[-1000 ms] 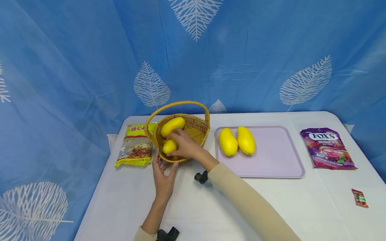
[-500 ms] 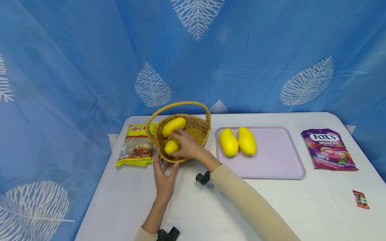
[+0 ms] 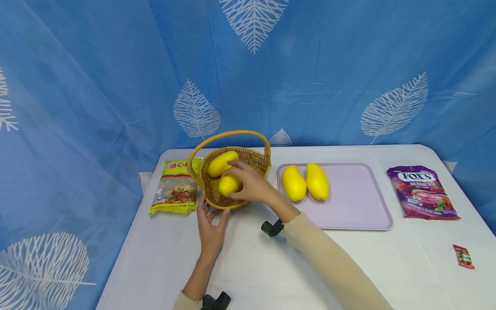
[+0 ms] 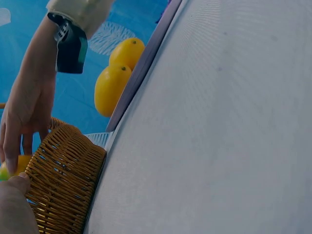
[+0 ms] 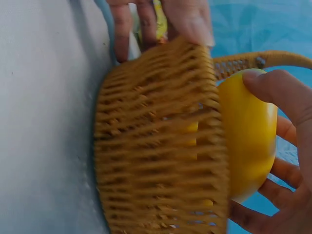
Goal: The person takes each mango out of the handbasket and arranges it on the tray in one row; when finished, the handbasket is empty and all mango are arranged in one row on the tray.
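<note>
My right hand [image 3: 252,183] grips a yellow mango [image 3: 229,184] with a greenish tip, thumb on one side and fingers on the other. In the right wrist view this mango [image 5: 248,131] is level with the rim of the wicker basket [image 5: 156,146]. Another mango [image 3: 222,163] lies at the back left inside the basket. My left hand [image 3: 211,232] holds the basket's near-left rim, its thumb [image 5: 192,24] at the edge and fingers against the outer wall. Two more mangoes [image 3: 293,183] lie side by side at the left of a lilac tray [image 3: 352,198].
A yellow food packet [image 3: 176,187] lies against the basket's left side. The basket's tall handle [image 3: 228,133] arches over its back. At the far right are a purple FOX'S candy bag [image 3: 422,191] and a small red wrapped sweet [image 3: 463,256].
My right hand has drawn the mango rightward and up from the basket's near left, and more of it shows. My left hand has stayed at the rim.
</note>
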Motion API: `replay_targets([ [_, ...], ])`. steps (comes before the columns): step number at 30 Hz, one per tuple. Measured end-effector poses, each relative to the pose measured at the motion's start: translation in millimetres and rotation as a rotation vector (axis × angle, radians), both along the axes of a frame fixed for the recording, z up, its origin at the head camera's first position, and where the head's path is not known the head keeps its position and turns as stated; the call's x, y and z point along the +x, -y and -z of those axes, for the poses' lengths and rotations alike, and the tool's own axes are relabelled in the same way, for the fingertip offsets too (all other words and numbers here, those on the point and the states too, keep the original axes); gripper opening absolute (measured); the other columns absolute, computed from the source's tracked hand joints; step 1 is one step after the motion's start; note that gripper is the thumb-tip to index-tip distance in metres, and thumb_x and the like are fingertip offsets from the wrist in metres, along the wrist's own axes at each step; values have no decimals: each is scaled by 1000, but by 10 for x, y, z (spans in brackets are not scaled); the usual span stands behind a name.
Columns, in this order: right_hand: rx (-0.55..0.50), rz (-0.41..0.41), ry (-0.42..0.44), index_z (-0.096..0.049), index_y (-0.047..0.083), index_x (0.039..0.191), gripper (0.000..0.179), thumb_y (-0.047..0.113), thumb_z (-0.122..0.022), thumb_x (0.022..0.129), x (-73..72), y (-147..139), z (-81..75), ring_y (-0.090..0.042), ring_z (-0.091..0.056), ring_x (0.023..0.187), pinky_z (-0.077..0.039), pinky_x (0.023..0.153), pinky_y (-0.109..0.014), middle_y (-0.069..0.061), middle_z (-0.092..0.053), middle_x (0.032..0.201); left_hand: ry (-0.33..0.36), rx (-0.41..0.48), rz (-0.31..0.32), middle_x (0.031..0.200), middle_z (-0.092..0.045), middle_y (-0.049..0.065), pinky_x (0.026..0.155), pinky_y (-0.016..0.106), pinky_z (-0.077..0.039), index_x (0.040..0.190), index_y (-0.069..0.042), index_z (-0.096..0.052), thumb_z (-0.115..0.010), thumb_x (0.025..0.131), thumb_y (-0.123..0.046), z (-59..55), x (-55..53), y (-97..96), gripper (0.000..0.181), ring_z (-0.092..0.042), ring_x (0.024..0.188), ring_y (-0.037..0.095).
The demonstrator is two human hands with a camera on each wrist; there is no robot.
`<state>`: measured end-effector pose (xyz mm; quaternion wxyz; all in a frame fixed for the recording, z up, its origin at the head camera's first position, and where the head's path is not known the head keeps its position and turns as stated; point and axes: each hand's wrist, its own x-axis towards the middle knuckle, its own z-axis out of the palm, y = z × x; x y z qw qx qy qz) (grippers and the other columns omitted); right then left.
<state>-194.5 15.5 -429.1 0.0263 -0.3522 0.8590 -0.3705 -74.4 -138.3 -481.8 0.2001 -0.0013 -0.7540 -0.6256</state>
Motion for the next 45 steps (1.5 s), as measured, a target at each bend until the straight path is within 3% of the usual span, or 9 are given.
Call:
replay_targets([
  [10,-33,2,-108,-64,18,125,53,32,-83,78,96,-357,-185,-25,-33,145,-40,112,-48,-6,-41,153,13,-7,-7,144,-32,38,97,63,-44,150,9,-19,-67,91,-3,-12,3,-9,76,-46,124,53],
  [18,-63,-16,-128,-63,17,124,53,29,-84,77,177,-641,-262,-29,-34,144,-43,109,-50,-10,-40,152,18,1,-11,147,-30,35,98,62,-43,150,8,-19,-66,92,-4,-4,6,-3,76,-43,128,52],
  [27,-35,19,-136,-62,18,125,54,26,-84,76,252,-964,-284,-29,-31,146,-42,110,-50,-7,-38,154,20,-6,-29,150,-29,32,97,58,-44,151,7,-19,-67,91,-4,31,35,-16,77,-43,129,49],
  [36,-1,153,-96,-64,17,122,53,21,-87,74,267,-1617,-230,-30,-25,148,-34,112,-60,-6,-39,154,4,-10,-12,149,-30,32,96,58,-43,151,7,-19,-66,93,-5,39,33,-20,76,-42,130,49],
  [45,27,250,-159,-63,11,120,55,11,-88,71,258,-2240,-113,-42,-31,142,-37,102,-68,-15,-43,147,33,-5,-14,150,-30,30,97,59,-42,151,6,-19,-66,93,-6,12,25,-32,76,-43,130,48],
])
